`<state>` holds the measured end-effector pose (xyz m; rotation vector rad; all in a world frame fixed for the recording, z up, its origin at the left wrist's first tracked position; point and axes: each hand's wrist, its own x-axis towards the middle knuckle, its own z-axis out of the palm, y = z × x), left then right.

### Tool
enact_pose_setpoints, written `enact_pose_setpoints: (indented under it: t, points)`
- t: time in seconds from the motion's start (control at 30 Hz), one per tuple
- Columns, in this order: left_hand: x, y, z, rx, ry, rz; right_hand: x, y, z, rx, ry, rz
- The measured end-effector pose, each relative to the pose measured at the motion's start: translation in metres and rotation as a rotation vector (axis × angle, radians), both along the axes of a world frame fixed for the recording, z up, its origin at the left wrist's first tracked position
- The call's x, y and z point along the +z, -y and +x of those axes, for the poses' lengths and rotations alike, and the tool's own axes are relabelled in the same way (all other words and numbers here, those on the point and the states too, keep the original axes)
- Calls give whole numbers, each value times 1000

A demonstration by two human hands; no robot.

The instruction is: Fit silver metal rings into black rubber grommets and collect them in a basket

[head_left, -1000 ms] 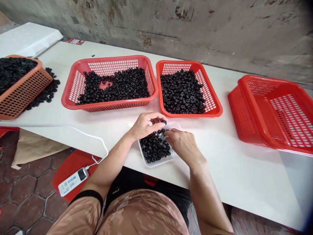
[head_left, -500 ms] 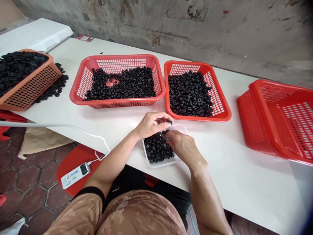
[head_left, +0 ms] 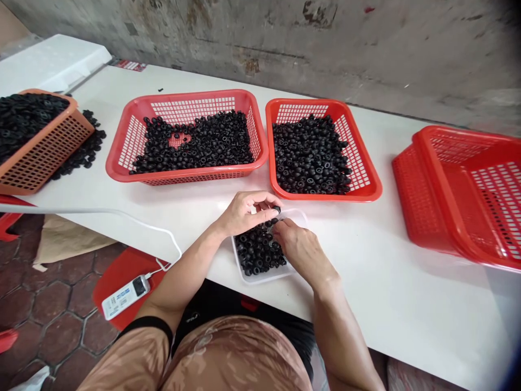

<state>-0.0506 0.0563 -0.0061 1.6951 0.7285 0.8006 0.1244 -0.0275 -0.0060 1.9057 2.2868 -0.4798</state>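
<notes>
My left hand (head_left: 250, 213) is over the far side of a clear plastic tub (head_left: 271, 278), its thumb and fingers pinching a small black ring-shaped piece (head_left: 277, 209). Inside the tub lie many loose black ring-shaped pieces (head_left: 258, 252). My right hand (head_left: 296, 244) reaches down into the tub's right half, fingers closed together at the edge of the heap. Whatever its fingertips hold is hidden from view.
Behind the tub stand two red baskets, a wide one (head_left: 187, 176) and a squarer one (head_left: 325, 196), both holding black pieces. Stacked red baskets (head_left: 431, 201) are at right. An orange basket (head_left: 52, 144) heaped with black parts is at left. A white cable (head_left: 122, 212) runs to a power bank (head_left: 126, 297).
The view has shifted slightly. Both hands stay at the tub, the left still pinching a black piece, the right still low among the pieces.
</notes>
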Motion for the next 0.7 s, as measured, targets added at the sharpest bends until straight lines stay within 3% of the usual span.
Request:
enact_pose_setpoints:
  t: [0.33, 0.57, 0.7]
  points:
    - [5, 2, 2, -27, 23, 4, 4, 0, 0, -14, -18, -45]
    - [0, 1, 1, -26, 25, -52, 1, 0, 0, -75, -38, -18]
    - [-1, 1, 0, -17, 13, -24, 2, 0, 0, -32, -75, -20]
